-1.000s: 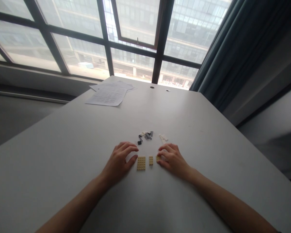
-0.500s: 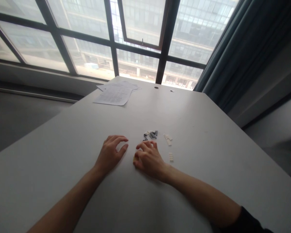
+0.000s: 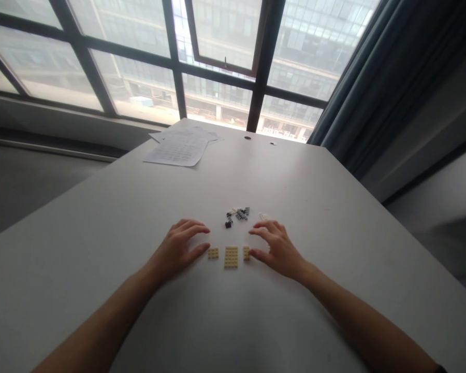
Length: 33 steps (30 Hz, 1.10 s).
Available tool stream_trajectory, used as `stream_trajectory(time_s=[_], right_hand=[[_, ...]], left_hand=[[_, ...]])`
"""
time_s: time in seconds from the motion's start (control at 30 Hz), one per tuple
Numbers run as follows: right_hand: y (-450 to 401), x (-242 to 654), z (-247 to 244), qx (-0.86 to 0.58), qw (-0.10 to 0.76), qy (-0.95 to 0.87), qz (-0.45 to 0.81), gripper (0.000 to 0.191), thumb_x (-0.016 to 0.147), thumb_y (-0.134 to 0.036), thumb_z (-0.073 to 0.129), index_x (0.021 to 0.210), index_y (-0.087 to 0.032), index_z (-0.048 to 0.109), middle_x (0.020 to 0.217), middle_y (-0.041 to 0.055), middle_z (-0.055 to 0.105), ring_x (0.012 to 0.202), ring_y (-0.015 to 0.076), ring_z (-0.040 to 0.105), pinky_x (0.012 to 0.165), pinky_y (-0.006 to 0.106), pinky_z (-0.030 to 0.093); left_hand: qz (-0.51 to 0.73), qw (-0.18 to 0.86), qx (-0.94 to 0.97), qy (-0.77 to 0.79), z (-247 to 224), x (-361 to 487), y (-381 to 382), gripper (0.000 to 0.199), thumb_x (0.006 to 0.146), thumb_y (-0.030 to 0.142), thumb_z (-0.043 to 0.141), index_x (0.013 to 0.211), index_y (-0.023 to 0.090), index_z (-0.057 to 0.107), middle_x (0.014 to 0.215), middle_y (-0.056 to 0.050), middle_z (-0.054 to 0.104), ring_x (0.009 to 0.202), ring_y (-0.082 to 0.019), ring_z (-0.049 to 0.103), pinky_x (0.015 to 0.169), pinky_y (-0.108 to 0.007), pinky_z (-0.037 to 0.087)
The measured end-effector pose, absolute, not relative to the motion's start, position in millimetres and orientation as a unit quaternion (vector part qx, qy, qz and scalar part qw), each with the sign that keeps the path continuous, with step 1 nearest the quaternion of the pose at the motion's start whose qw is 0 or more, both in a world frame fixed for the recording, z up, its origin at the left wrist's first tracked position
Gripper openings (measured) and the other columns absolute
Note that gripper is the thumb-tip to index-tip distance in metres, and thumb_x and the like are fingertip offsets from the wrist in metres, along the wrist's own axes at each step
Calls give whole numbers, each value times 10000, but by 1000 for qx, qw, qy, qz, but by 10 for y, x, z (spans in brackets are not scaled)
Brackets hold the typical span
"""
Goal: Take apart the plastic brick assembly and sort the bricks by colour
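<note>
Three tan studded building plates lie in a row on the white table. The largest tan plate (image 3: 231, 257) is in the middle, apart from both hands. My left hand (image 3: 182, 246) rests open at the row's left, its thumb tip right by a small tan plate (image 3: 213, 253). On the other side my right hand (image 3: 277, 247) is also open, with its thumb tip at the edge of another small tan plate (image 3: 246, 253); whether it touches I cannot tell. Beyond the row sits a loose cluster of grey and black bricks (image 3: 241, 214).
White pieces (image 3: 263, 216) lie partly hidden behind my right hand. Printed paper sheets (image 3: 176, 147) are spread at the far left of the table (image 3: 279, 181). A window stands behind it, and a dark curtain (image 3: 357, 77) hangs at the right.
My right hand has moved right and opened away from the tan plates, which now show in a row. My left hand stays open, nearly in place.
</note>
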State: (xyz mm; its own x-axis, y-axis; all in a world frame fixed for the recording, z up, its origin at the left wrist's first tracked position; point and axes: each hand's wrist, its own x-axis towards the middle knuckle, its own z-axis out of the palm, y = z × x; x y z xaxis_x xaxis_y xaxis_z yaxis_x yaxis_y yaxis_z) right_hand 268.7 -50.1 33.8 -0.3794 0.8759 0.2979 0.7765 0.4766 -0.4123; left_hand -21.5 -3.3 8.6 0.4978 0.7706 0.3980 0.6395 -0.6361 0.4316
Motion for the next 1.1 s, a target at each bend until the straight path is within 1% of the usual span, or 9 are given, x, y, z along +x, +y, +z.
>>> stream_trajectory(time_s=[0.1,0.2,0.43,0.6,0.7,0.8,0.97,1.1], right_hand=[[-551,3108,231,-559,237,-788,101,338,813,-364,668,1113,-216,623,1184,97,588,1143,258,490,988,450,363],[-630,3291,126,-569,232,-780,114,317,810,-360,667,1091,-217,632,1166,98,595,1129,256,504,982,449,373],[-697,3180,94,-562,225,-789,110,240,779,-306,696,995,-212,652,1140,81,608,1105,253,505,966,438,364],[-653,3163,101,-557,225,-792,105,348,785,-306,688,1118,-229,623,1189,82,588,1126,256,486,980,447,343],[-653,3171,100,-550,218,-799,108,273,808,-314,665,1071,-244,648,1179,74,597,1135,253,484,980,447,338],[-664,3179,97,-554,223,-796,100,250,803,-310,669,1041,-233,655,1176,82,598,1134,255,487,981,448,336],[-579,3141,137,-555,235,-791,110,295,790,-300,692,1071,-226,642,1181,82,596,1136,251,490,984,444,343],[-306,2978,244,-553,260,-787,88,342,785,-296,703,1110,-223,629,1192,80,596,1136,247,488,988,433,345]], left_hand=[[238,108,886,383,91,-197,-50,308,773,480,641,948,226,641,1035,-51,653,1016,-233,548,918,-380,404],[216,93,898,372,88,-159,-73,318,729,488,678,915,231,652,1034,-47,649,999,-236,552,908,-379,394],[228,73,902,358,72,-130,-90,206,768,409,648,872,232,670,998,-40,657,970,-213,560,883,-354,393],[223,63,909,345,75,-127,-90,186,823,392,599,888,231,667,975,-41,657,962,-202,558,886,-354,385],[225,63,911,340,76,-117,-98,167,833,371,589,891,236,668,971,-37,659,959,-199,559,881,-350,390],[231,67,910,338,76,-107,-105,147,829,349,594,888,239,671,978,-32,660,962,-198,561,879,-349,395],[238,68,908,337,75,-103,-108,147,825,343,593,876,229,671,982,-36,659,963,-196,563,879,-346,397],[233,72,908,341,79,-109,-112,159,816,357,598,884,229,664,999,-39,656,978,-205,561,879,-350,401]])
